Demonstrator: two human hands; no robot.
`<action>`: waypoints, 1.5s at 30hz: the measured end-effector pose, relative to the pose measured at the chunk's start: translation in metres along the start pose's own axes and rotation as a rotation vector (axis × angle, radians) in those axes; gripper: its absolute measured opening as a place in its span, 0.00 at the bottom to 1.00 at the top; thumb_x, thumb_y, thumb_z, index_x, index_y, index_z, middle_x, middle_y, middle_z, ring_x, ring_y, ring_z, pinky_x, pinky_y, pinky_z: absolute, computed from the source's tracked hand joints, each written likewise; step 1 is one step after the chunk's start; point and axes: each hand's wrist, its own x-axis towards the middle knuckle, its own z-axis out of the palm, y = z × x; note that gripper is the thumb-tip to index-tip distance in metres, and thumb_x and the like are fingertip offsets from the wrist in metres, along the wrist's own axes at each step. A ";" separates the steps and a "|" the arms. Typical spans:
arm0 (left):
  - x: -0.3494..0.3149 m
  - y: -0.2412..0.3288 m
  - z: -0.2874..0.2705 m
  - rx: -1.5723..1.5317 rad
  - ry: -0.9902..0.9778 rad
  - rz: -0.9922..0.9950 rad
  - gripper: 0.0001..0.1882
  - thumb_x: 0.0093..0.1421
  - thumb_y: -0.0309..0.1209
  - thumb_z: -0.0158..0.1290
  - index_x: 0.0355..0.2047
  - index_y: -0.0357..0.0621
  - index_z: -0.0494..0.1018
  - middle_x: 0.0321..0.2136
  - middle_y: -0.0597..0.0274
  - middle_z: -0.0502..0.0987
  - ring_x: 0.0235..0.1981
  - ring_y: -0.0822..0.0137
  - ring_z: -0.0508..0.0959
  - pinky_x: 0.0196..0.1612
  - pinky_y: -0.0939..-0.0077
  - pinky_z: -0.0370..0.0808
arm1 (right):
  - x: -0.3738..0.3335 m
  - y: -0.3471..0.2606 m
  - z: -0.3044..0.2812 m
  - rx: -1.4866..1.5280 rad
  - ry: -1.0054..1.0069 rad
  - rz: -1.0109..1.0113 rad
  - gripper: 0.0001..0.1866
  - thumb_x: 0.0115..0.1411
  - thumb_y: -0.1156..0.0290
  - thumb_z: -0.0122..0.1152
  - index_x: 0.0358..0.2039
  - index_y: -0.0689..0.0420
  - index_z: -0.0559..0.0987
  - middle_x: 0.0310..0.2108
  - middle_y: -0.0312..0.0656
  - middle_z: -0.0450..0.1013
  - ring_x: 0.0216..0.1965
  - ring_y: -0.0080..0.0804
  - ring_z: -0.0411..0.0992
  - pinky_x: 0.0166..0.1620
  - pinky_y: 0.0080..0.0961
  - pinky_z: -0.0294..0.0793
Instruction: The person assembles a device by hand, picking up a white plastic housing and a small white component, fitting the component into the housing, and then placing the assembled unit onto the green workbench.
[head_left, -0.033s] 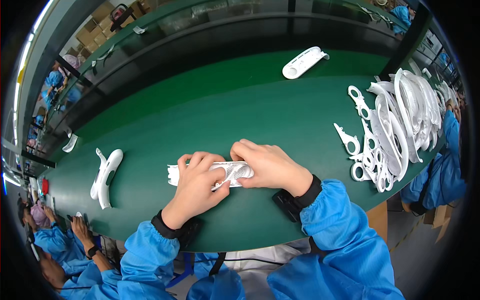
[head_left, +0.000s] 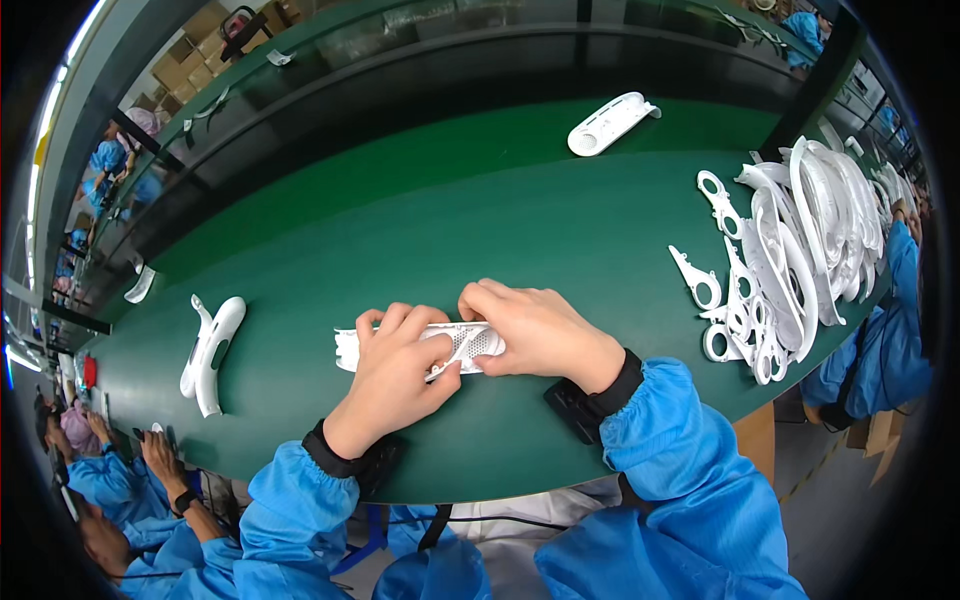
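Note:
Close to the table's front edge, both my hands grip a long white plastic shell (head_left: 462,350) with a perforated, mesh-like inner face. My left hand (head_left: 395,370) is closed over its middle, fingers along the far rim and thumb at the near rim. At the shell's right end, my right hand (head_left: 548,335) pinches with fingers and thumb. The shell's left end juts out past my left fingers. Part of its inside is hidden beneath my hands.
On the green table (head_left: 330,240), a white forked part (head_left: 212,350) lies left and a white elongated shell (head_left: 608,126) far back. To the right are several white ring-ended parts (head_left: 738,290) beside a heap of curved white covers (head_left: 825,225). A co-worker's hand (head_left: 160,458) is at lower left.

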 end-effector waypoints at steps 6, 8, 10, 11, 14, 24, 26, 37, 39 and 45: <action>0.011 0.007 -0.008 -0.029 -0.052 -0.247 0.10 0.48 0.32 0.61 0.30 0.45 0.74 0.37 0.59 0.76 0.41 0.55 0.74 0.44 0.60 0.63 | 0.005 0.001 0.005 -0.105 -0.068 0.061 0.19 0.42 0.65 0.68 0.36 0.55 0.73 0.33 0.42 0.76 0.35 0.44 0.76 0.34 0.39 0.73; 0.019 0.005 -0.011 0.142 -0.302 -0.327 0.13 0.48 0.35 0.63 0.33 0.46 0.76 0.32 0.58 0.78 0.36 0.53 0.76 0.40 0.60 0.67 | 0.005 0.004 0.007 -0.134 -0.041 0.053 0.19 0.43 0.63 0.68 0.35 0.54 0.75 0.31 0.40 0.77 0.33 0.43 0.76 0.33 0.37 0.72; 0.025 0.001 -0.011 0.131 -0.345 -0.348 0.15 0.48 0.35 0.63 0.35 0.46 0.77 0.29 0.58 0.78 0.35 0.53 0.77 0.39 0.59 0.68 | 0.008 0.009 0.000 -0.017 -0.069 0.093 0.14 0.47 0.60 0.67 0.31 0.54 0.79 0.27 0.40 0.77 0.30 0.42 0.76 0.31 0.36 0.72; 0.025 -0.001 -0.010 0.117 -0.385 -0.369 0.16 0.48 0.36 0.64 0.37 0.46 0.77 0.27 0.58 0.78 0.34 0.53 0.77 0.39 0.58 0.68 | 0.009 0.010 0.003 -0.013 -0.070 0.093 0.14 0.47 0.60 0.67 0.31 0.54 0.79 0.27 0.40 0.77 0.30 0.42 0.76 0.31 0.36 0.72; 0.031 0.007 -0.016 0.070 -0.457 -0.428 0.19 0.49 0.36 0.63 0.42 0.48 0.77 0.33 0.58 0.79 0.40 0.55 0.77 0.44 0.58 0.67 | 0.013 0.012 0.004 -0.052 0.032 0.084 0.14 0.51 0.55 0.65 0.23 0.53 0.81 0.21 0.43 0.76 0.26 0.44 0.75 0.30 0.39 0.72; 0.002 -0.072 -0.024 -0.432 0.490 -0.294 0.15 0.53 0.27 0.56 0.41 0.37 0.72 0.39 0.55 0.74 0.43 0.60 0.74 0.49 0.69 0.69 | 0.007 0.032 -0.018 0.466 0.207 0.402 0.14 0.58 0.64 0.64 0.29 0.65 0.79 0.16 0.34 0.71 0.18 0.14 0.64 0.21 0.19 0.60; -0.009 -0.101 0.006 -0.502 0.542 -0.419 0.12 0.53 0.27 0.56 0.38 0.39 0.73 0.37 0.55 0.74 0.42 0.58 0.73 0.48 0.67 0.69 | 0.009 0.053 -0.020 0.467 0.392 0.342 0.13 0.59 0.66 0.63 0.30 0.66 0.79 0.18 0.35 0.74 0.20 0.16 0.68 0.23 0.17 0.64; -0.014 -0.117 0.020 -0.223 0.499 -0.402 0.04 0.49 0.25 0.57 0.27 0.45 0.74 0.36 0.59 0.72 0.44 0.54 0.67 0.48 0.61 0.65 | 0.045 0.074 -0.038 0.977 0.801 0.348 0.31 0.61 0.69 0.61 0.60 0.64 0.59 0.46 0.52 0.73 0.42 0.38 0.77 0.47 0.30 0.78; -0.008 -0.109 0.027 -0.240 0.498 -0.379 0.04 0.49 0.24 0.57 0.27 0.44 0.74 0.36 0.59 0.72 0.44 0.54 0.67 0.48 0.62 0.65 | 0.012 0.075 -0.051 0.891 0.779 0.367 0.24 0.62 0.70 0.59 0.56 0.62 0.65 0.46 0.50 0.73 0.43 0.37 0.77 0.47 0.29 0.77; -0.019 -0.124 0.020 -0.117 0.577 -0.354 0.04 0.46 0.25 0.58 0.23 0.46 0.75 0.32 0.59 0.75 0.40 0.54 0.71 0.45 0.61 0.67 | -0.068 0.080 -0.082 -0.550 0.734 0.483 0.22 0.49 0.73 0.65 0.47 0.60 0.75 0.47 0.51 0.74 0.51 0.48 0.70 0.53 0.36 0.69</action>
